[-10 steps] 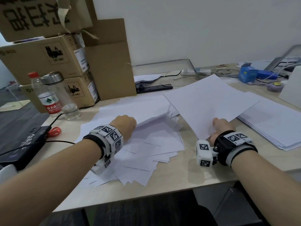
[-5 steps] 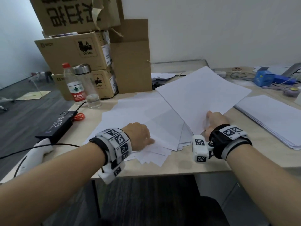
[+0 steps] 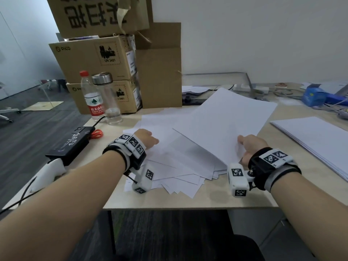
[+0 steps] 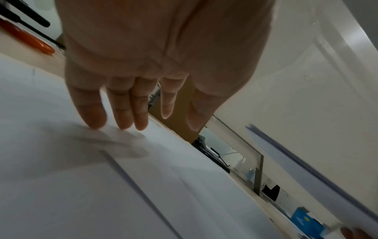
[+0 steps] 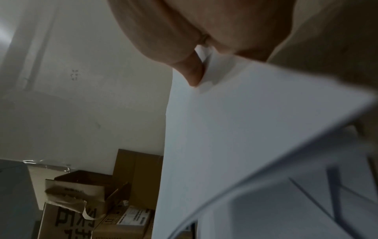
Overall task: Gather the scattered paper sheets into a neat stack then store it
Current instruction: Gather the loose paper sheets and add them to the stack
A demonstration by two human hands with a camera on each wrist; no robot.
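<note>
Across the desk the scattered paper sheets now lie drawn closer beneath the flat, released left hand, while the right hand still pinches a lifted sheet, so gathering looks well underway.

Arms: bare to the elbow, no sleeves in view
Left hand: wrist wrapped in a black band with a grey stripe, topped by white blocks printed with black square markers
Right hand: same black and grey band, marker blocks, one white cube on a screwed bracket
</note>
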